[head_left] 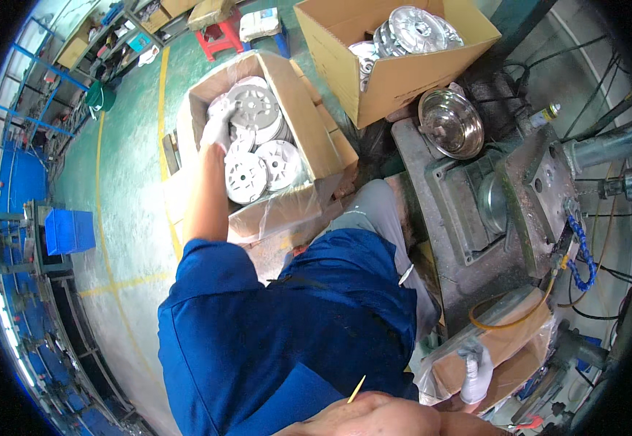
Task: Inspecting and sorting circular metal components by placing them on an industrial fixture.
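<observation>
My left hand (218, 125), in a white glove, reaches into a plastic-lined cardboard box (307, 120). Its fingers close on the left edge of a round, pierced metal disc (255, 107) at the top of a stack. Nearer to me in that box lie more silvery discs, among them a spoked disc (246, 176) and another beside it (279, 164). Down at the lower right, my gloved right hand (476, 369) is over a plastic-covered carton (450, 374). Its greyish fingers are loosely spread, and nothing shows in them.
At my right stands a metal machine (541, 178) with hoses and a shiny round bowl (452, 123) on its bed. Beyond is a large open carton (418, 81) of discs. Red (216, 36) and blue (265, 33) stools stand far off; a blue bin (69, 231) is at left.
</observation>
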A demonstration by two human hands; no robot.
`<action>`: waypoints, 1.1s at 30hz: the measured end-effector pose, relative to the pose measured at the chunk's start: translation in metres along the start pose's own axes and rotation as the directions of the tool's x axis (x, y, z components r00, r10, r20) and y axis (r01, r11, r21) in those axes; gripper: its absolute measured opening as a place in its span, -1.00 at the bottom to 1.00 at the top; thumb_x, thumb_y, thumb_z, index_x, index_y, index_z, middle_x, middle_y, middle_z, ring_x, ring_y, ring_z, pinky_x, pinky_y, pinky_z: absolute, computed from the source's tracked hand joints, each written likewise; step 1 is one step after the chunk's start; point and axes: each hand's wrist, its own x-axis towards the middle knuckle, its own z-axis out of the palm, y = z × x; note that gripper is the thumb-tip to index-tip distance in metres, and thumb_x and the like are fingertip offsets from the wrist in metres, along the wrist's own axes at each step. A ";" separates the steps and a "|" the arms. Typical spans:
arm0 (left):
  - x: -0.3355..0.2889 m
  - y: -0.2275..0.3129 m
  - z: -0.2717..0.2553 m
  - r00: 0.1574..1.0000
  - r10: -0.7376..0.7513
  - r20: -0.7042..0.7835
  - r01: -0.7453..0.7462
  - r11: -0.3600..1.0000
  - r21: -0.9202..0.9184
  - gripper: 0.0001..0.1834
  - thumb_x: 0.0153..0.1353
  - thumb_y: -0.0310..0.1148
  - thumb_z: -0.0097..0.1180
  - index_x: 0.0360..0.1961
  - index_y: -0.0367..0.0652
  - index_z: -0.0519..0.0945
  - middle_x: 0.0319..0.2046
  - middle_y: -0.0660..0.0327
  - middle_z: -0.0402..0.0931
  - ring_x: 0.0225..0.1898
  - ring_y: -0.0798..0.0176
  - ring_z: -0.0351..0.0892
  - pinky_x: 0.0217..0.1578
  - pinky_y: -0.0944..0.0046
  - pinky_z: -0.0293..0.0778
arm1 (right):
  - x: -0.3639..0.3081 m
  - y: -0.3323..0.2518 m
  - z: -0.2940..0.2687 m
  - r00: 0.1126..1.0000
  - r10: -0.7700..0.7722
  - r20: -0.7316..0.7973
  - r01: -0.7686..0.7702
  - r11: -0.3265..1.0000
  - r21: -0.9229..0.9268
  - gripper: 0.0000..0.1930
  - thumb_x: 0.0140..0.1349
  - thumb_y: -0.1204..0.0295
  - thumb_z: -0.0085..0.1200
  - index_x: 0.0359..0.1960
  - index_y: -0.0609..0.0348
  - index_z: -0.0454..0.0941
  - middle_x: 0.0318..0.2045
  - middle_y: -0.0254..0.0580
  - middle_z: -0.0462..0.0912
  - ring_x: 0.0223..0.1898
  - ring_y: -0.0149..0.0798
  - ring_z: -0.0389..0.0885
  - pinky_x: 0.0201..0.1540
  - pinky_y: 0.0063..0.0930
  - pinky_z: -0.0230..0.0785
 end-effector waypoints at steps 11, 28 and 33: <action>-0.177 0.038 0.241 0.339 0.044 0.940 -0.455 0.882 0.123 -0.80 0.02 -0.37 0.33 -0.35 -0.24 0.65 -0.36 0.29 0.54 -0.39 0.40 0.45 -0.40 0.32 0.39 | 0.125 -0.013 0.094 0.877 -0.159 0.453 -0.304 0.546 0.781 -0.15 0.25 -0.26 -0.37 -0.02 0.49 0.41 -0.62 -0.15 0.49 -0.69 -0.20 0.40 -0.66 -0.34 0.27; -0.315 -0.083 0.381 0.439 -0.101 0.893 -0.184 0.963 0.199 -0.11 0.01 -0.40 0.33 0.27 -0.47 0.08 0.18 -0.08 0.25 0.17 0.24 0.31 0.16 0.32 0.28 | 0.122 -0.056 0.092 0.891 -0.075 -0.447 0.443 0.357 0.823 -0.71 0.24 0.53 0.04 -0.02 0.29 0.32 -0.28 -0.16 0.58 -0.57 -0.45 0.51 -0.56 -0.64 0.38; -0.295 -0.075 0.410 0.421 -0.075 0.904 -0.357 0.903 0.241 -0.23 -0.07 -0.34 0.41 0.13 -0.46 0.31 -0.01 -0.02 0.47 -0.01 0.27 0.49 0.01 0.33 0.43 | 0.128 -0.063 0.081 0.916 -0.091 -0.390 0.388 0.449 0.805 -0.66 0.24 0.52 0.05 0.03 0.34 0.34 -0.23 -0.18 0.57 -0.53 -0.55 0.47 -0.53 -0.71 0.35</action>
